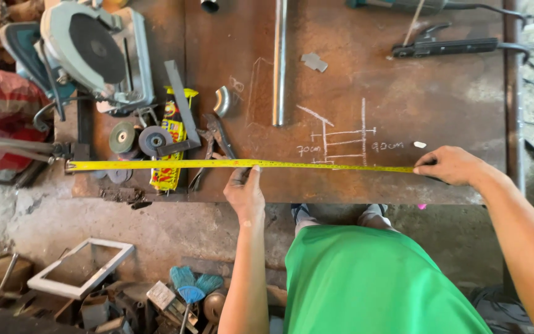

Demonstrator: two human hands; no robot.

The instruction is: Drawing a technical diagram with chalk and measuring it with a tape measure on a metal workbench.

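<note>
Tape measure (242,164): yellow blade stretched flat along the near edge of the rusty steel table (452,93), its hook caught at the far left corner so it stays taut. Your left hand (245,195) pins the blade mid-span with fingers pressed down; your right hand (449,165) is closed over the case end, beside the chalk sketch (341,139).

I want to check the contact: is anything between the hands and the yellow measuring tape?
Nothing visible. The left hand presses its thumb directly on the yellow measuring tape, and the right hand holds its end on the rusty steel table.
</note>
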